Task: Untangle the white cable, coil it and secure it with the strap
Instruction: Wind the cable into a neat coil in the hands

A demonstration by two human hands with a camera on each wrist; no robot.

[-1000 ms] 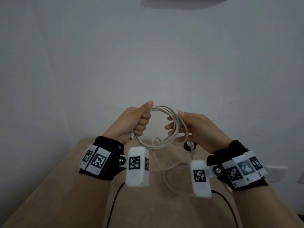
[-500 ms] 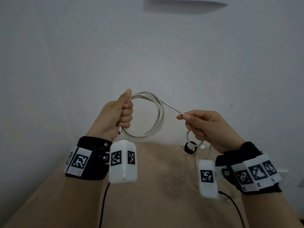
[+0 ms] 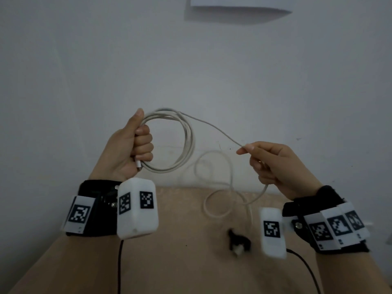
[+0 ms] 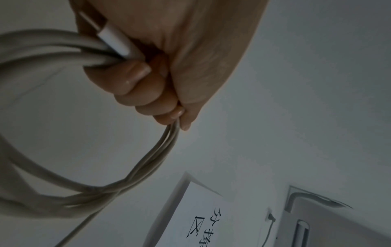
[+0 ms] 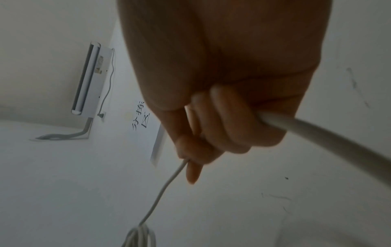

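The left hand [image 3: 131,151] is fisted around a round coil of the white cable [image 3: 186,143], fingers curled tight over several bundled turns with the thumb laid up along the top of the loop. The left wrist view shows the cable's white plug [image 4: 115,41] poking out of the fist beside the strands. The cable is thin, off-white and smooth; the coil hangs in the air to the right of the fist, in front of a pale wall [image 3: 212,71].

From the coil's top, 1 strand runs down and right to the right hand [image 3: 273,166], which pinches it between thumb and forefinger while the other fingers curl around the same strand lower down. Below that hand the cable falls in loose loops toward a tan table [image 3: 180,262]; part of this run is blurred.

A small black strap [image 3: 238,240] lies on the table between the 2 wrists, apart from both hands, with something white at its near end, too blurred to tell.
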